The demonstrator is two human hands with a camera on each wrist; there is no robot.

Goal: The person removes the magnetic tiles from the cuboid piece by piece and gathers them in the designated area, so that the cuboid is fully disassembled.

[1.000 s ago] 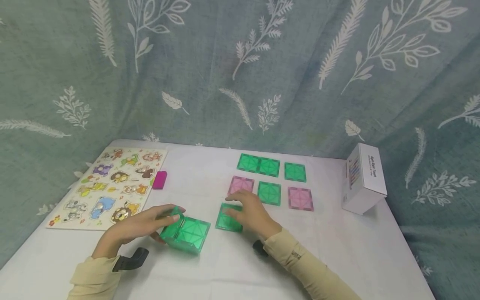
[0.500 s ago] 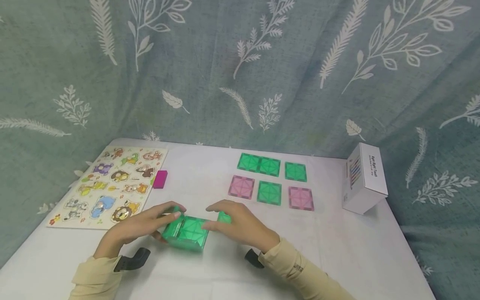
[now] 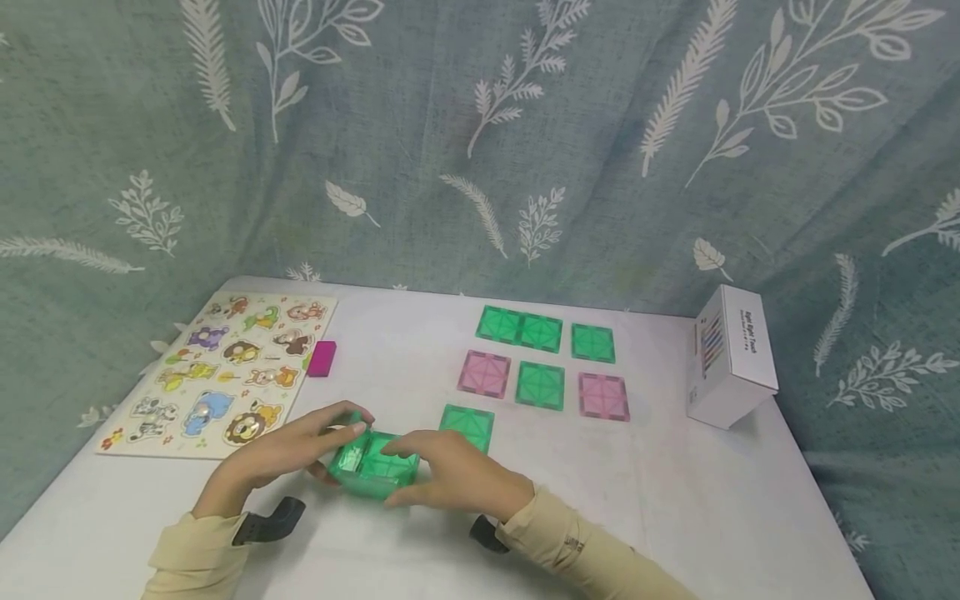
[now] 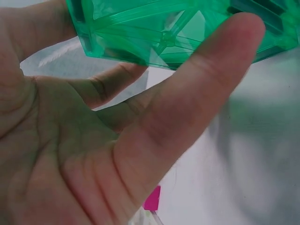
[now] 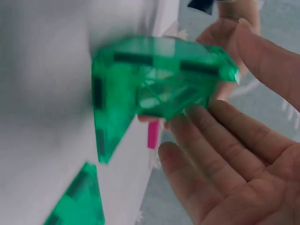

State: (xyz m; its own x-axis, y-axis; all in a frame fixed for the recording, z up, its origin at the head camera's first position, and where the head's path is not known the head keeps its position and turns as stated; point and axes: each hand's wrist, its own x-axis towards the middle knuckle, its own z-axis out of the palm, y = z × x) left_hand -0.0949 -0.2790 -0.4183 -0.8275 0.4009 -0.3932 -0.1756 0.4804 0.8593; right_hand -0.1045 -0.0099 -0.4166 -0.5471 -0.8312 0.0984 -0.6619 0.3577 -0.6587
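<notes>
A partly built box of translucent green magnetic tiles stands on the white table, with a flat base and upright walls at the left and front. My left hand grips its left wall, thumb on one side and fingers on the other. Over the right part of the box reaches my right hand, its fingers extended. In the right wrist view those fingers lie close to the tiles; whether they touch is unclear. A loose green tile lies flat just behind my right hand, partly covered by it.
Behind lie more flat tiles, several green and two pink. An animal puzzle board sits at the left beside a magenta block. At the right stands a white box. A patterned curtain backs the table.
My right hand has left the loose green tile and moved left and nearer, over the green box. My left hand keeps its grip, almost still. The loose tile is more visible now.
</notes>
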